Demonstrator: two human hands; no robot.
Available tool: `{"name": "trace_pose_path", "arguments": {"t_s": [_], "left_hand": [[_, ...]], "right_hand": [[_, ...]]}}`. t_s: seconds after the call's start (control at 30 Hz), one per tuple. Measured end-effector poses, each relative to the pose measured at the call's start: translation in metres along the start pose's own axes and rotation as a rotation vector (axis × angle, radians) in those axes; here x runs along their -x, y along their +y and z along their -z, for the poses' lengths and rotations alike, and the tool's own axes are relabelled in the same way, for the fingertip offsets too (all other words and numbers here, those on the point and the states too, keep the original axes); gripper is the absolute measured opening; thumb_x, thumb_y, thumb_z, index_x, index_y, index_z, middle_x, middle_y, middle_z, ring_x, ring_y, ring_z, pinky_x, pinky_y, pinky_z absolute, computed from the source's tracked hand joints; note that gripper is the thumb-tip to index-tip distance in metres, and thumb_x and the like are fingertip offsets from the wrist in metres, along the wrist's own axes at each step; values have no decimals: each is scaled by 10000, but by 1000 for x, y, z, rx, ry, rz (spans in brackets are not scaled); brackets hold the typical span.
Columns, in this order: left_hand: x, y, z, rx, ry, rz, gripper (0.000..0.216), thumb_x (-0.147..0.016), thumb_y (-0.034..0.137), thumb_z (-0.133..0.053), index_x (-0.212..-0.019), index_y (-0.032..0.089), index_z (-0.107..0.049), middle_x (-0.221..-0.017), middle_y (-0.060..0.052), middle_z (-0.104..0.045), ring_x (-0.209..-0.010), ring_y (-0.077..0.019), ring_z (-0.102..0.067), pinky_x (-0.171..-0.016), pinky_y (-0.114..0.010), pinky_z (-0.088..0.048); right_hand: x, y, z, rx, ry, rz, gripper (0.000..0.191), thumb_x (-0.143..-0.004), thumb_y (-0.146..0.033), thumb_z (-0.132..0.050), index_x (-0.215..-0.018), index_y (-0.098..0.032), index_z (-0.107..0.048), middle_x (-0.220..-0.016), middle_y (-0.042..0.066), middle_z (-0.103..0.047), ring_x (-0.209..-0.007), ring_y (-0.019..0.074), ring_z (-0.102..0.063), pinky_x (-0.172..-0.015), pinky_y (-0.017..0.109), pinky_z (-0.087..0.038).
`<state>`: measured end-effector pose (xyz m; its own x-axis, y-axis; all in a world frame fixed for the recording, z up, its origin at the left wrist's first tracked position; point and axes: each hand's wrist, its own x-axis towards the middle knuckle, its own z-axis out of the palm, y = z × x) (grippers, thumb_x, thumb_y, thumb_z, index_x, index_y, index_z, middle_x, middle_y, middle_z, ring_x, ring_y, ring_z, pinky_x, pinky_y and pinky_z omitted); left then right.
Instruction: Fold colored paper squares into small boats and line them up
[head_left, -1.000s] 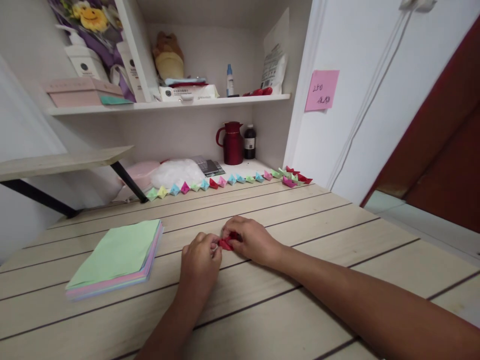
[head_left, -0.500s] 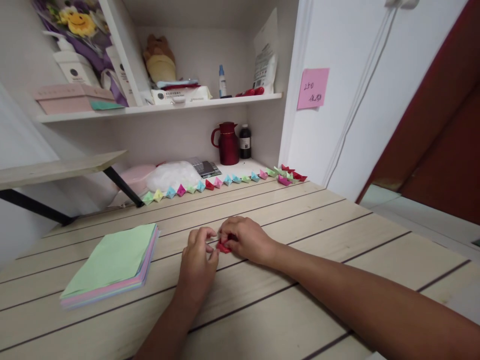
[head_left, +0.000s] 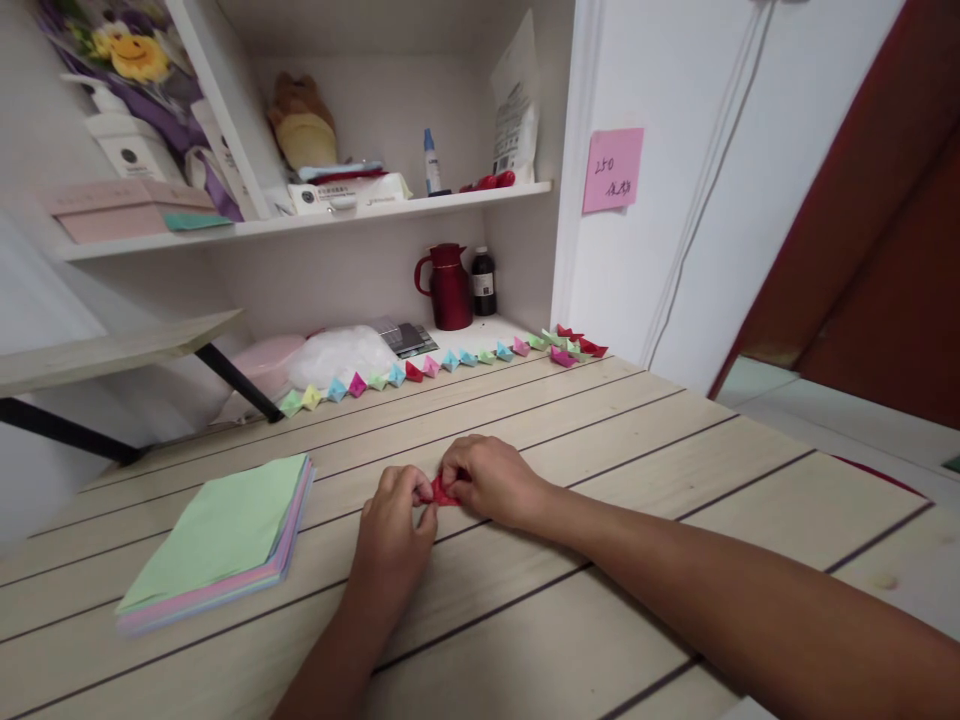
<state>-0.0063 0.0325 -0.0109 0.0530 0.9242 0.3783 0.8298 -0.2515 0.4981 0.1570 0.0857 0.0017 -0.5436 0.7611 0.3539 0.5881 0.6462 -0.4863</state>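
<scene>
A small folded piece of red paper (head_left: 445,493) lies at the middle of the wooden table, between my two hands. My right hand (head_left: 495,482) pinches its right side from above, with curled fingers covering part of it. At the paper's left end, the thumb and fingers of my left hand (head_left: 395,515) close in a pinch. The fingers hide much of the paper's shape. Left of my hands lies a stack of coloured paper squares (head_left: 217,530), a green sheet on top.
Folded paper boats (head_left: 413,372) in several colours line the table's back edge, with a cluster (head_left: 574,347) at the right end. Behind them stand a red jug (head_left: 451,290) and a dark bottle (head_left: 484,282). A small raised shelf (head_left: 120,350) stands at left.
My left fingers have moved in and closed on the left end of the red paper. More of the paper shows between my hands. The view has shifted slightly.
</scene>
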Motion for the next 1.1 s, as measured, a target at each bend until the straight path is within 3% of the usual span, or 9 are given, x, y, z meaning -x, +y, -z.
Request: {"name": "trace_pose_path", "arguments": {"t_s": [0.2,0.37,0.6,0.87,1.1], "left_hand": [[2,5,6,-133,-81,54,170,-783,113,-549,-900,237,-553,-927,-9,-588,-864,-186,-585,-774,-314,-421],[2,9,9,-214,-123,64,111,-823,139,-530,-865,229,-580,-955,-23,-608,-920,-205,-578,-766,-319,-382],[3,7,7,-219,-122,63,144,-832,148,-528,-908,234,-615,-987,-25,-626,-939,-207,-578,-767,-322,-356],[3,6,4,-217,-92,61,119,-834,159,-538,-877,232,-621,-948,-17,-631,-913,-206,-578,-762,-328,-351],[5,4,4,-154,-83,75,90,-800,200,-609,-878,242,-625,-934,-12,-621,-907,-201,-583,-791,-330,-368]], "right_hand": [[0,0,2,0,-14,-14,96,-745,-132,-662,-767,-219,-698,-833,12,-699,-838,177,-596,-729,263,-394],[0,1,1,28,-27,-9,116,-760,-137,-652,-799,-227,-715,-857,18,-710,-867,187,-600,-751,277,-407],[-1,2,4,35,-68,30,72,-783,-204,-676,-831,-221,-727,-872,31,-717,-900,203,-609,-788,291,-421],[-4,-2,-4,203,-50,98,89,-785,-194,-632,-857,-186,-682,-937,75,-687,-923,228,-580,-775,322,-395],[-6,8,-1,-25,-58,46,40,-771,-165,-685,-785,-203,-687,-876,28,-686,-879,176,-593,-812,285,-404]]}}
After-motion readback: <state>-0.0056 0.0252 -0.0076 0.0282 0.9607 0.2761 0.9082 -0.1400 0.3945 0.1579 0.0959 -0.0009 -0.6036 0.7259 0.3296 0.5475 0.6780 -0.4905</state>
